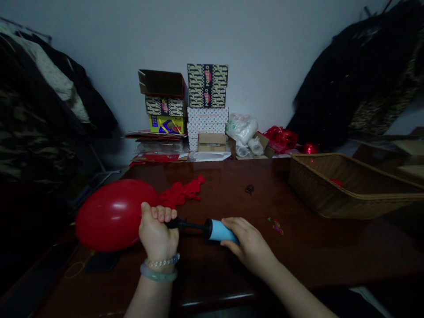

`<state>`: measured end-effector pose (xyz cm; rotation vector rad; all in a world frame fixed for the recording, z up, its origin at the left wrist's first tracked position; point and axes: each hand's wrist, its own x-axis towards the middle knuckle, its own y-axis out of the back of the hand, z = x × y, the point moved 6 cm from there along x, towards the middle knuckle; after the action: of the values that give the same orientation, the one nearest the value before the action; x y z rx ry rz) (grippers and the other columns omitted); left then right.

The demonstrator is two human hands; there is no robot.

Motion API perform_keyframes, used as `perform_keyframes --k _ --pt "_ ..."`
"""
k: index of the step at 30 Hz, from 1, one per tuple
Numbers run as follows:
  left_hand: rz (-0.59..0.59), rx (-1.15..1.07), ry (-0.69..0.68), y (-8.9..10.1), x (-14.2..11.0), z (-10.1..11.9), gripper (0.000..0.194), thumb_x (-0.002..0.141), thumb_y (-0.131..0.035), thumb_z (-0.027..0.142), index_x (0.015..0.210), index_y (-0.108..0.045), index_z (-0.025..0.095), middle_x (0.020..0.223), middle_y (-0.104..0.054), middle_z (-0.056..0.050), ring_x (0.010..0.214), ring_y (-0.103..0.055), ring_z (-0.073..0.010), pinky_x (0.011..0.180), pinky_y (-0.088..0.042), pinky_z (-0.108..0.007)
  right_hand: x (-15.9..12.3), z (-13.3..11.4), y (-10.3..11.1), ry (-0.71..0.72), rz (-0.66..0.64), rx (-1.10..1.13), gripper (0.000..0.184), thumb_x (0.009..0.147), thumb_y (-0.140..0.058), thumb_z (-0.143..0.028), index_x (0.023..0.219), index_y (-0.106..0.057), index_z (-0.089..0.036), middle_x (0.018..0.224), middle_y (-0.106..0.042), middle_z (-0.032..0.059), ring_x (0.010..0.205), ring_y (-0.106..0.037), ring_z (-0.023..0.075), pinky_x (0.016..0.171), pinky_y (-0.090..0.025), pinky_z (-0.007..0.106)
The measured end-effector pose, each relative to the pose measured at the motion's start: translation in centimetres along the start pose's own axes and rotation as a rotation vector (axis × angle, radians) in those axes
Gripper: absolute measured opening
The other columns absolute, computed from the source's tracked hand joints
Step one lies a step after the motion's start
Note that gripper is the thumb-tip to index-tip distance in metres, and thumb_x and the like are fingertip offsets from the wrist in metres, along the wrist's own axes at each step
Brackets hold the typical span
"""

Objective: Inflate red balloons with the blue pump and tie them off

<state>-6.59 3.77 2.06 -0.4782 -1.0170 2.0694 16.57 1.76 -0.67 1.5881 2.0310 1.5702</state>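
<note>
A large red balloon (112, 216), swollen with air, lies to the left of my left hand (159, 227). That hand is closed around the black nozzle end of a balloon pump (222, 230), where the balloon's neck is hidden in the fist. My right hand (247, 243) wraps the pump's light blue barrel. Between the two hands a thin black rod shows, so the pump is drawn out. Just behind the left hand, a pile of limp red balloons (180, 193) rests on the table.
The dark brown table (225, 176) carries a wicker basket (331, 201) at right, a black coil of cord (249, 189) and small colourful bits (277, 227). Stacked boxes (207, 86) and a plastic bag (241, 128) stand along the wall. Dark clothes (351, 75) hang on both sides.
</note>
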Motion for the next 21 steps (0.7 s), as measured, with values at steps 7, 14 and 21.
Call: perform_keyframes --k 7,14,21 --pt "-0.019 0.008 0.013 -0.3 -0.6 -0.6 0.047 0.085 -0.061 0.043 0.057 -0.031 0.019 0.045 -0.029 0.008 0.04 -0.026 -0.007 0.043 -0.029 -0.023 0.0 -0.5 0.1 0.048 0.039 0.022 0.044 0.081 -0.072 -0.023 0.122 -0.057 -0.017 0.114 -0.066 0.0135 0.104 -0.062 0.0268 0.092 -0.053 0.046" --pt "-0.077 0.025 0.091 -0.9 -2.1 -2.8 0.048 0.086 -0.061 0.044 0.056 -0.033 0.019 0.045 -0.03 0.007 0.04 -0.027 -0.0066 0.042 -0.029 -0.023 -0.1 -1.5 -0.4 0.082 0.093 0.066 0.046 0.079 -0.074 -0.029 0.12 -0.058 -0.017 0.11 -0.067 0.0134 0.1 -0.063 0.0269 0.088 -0.055 0.045" --pt "-0.069 0.034 0.094 -0.9 -2.1 -2.9 0.047 0.086 -0.061 0.041 0.054 -0.033 0.019 0.045 -0.029 0.007 0.04 -0.027 -0.0069 0.042 -0.029 -0.023 -0.2 -1.6 -1.0 0.065 0.098 0.058 0.046 0.079 -0.075 -0.028 0.121 -0.058 -0.017 0.113 -0.067 0.0137 0.102 -0.063 0.0276 0.09 -0.054 0.045"
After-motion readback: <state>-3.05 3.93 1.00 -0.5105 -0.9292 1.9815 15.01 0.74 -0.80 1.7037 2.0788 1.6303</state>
